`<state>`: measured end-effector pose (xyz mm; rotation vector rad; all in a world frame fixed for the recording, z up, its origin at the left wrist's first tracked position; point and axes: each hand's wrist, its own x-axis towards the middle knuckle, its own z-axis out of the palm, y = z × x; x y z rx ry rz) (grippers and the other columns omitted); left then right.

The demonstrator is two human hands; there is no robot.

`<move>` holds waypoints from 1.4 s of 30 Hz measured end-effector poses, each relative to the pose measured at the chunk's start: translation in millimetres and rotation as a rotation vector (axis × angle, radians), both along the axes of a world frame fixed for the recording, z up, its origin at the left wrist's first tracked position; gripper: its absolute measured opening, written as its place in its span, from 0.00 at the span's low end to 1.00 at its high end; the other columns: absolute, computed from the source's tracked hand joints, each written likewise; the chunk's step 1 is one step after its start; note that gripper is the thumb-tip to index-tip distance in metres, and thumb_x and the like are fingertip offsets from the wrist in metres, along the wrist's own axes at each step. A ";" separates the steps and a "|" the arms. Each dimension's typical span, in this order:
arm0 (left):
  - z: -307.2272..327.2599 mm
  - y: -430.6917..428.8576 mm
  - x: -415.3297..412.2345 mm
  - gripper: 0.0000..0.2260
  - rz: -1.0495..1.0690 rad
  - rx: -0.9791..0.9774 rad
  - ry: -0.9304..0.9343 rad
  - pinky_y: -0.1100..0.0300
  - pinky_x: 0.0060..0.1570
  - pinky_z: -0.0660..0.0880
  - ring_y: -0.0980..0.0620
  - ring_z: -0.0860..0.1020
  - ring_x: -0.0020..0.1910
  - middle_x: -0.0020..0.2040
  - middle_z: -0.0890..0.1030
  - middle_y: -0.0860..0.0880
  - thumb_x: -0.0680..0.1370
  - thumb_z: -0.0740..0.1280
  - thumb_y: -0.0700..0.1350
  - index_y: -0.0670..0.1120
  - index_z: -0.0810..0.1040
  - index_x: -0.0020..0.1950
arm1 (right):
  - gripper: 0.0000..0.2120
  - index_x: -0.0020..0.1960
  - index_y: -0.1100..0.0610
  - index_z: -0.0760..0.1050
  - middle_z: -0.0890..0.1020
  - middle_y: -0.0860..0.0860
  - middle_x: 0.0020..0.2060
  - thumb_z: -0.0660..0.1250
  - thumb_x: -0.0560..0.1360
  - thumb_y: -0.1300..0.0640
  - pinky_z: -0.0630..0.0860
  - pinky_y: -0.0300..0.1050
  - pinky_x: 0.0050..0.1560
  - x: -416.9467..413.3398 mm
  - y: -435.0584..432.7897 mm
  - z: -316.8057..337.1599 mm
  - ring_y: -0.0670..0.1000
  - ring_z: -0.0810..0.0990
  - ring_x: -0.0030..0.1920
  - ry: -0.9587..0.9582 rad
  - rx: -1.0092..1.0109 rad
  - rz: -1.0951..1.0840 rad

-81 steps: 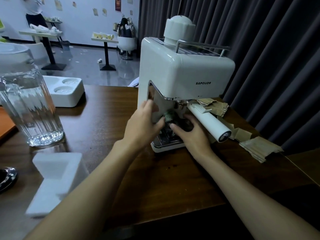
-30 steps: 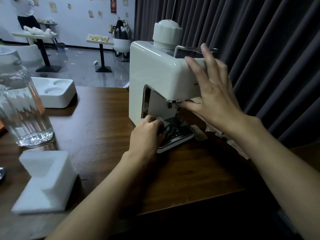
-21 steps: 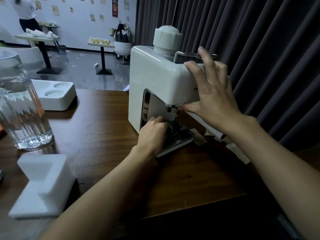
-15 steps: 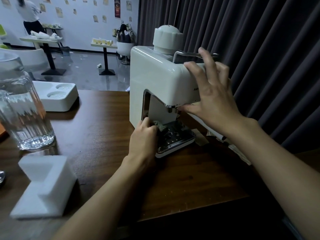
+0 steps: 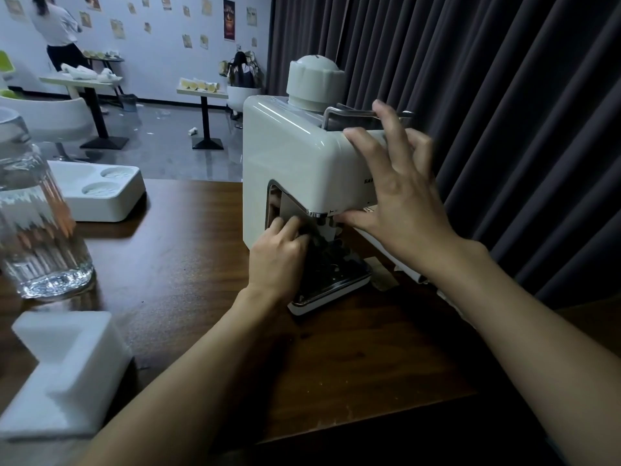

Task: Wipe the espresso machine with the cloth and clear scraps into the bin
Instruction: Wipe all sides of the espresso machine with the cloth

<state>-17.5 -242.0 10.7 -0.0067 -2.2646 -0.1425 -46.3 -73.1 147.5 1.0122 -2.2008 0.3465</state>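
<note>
A white espresso machine [image 5: 292,156] stands on the dark wooden table [image 5: 188,250]. My left hand [image 5: 279,257] is inside the brew recess, closed on a dark cloth [image 5: 324,252] that lies on the metal drip tray [image 5: 332,287]. My right hand [image 5: 400,193] is spread against the machine's front right, thumb under the lower edge and fingers up on the metal top rail. A brown paper scrap [image 5: 383,279] lies on the table right of the tray; my right arm hides the other scraps. No bin is in view.
A ribbed glass jug [image 5: 37,230] stands at the left. White foam packing pieces lie at front left [image 5: 64,371] and behind the jug [image 5: 100,190]. A dark curtain [image 5: 504,112] hangs close behind the machine. A person stands at far-off tables, back left.
My right hand left the drip tray and went up to hold the machine's body. My left hand took over the cloth and pushed it deeper into the recess.
</note>
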 end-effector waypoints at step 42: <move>75.3 -29.7 44.0 0.39 -0.379 0.736 0.006 0.48 0.74 0.59 0.51 0.53 0.78 0.78 0.55 0.49 0.71 0.73 0.62 0.67 0.55 0.76 | 0.28 0.64 0.42 0.73 0.78 0.45 0.56 0.61 0.70 0.29 0.76 0.51 0.56 6.4 -56.9 -118.7 0.47 0.77 0.57 -0.758 -0.083 -0.008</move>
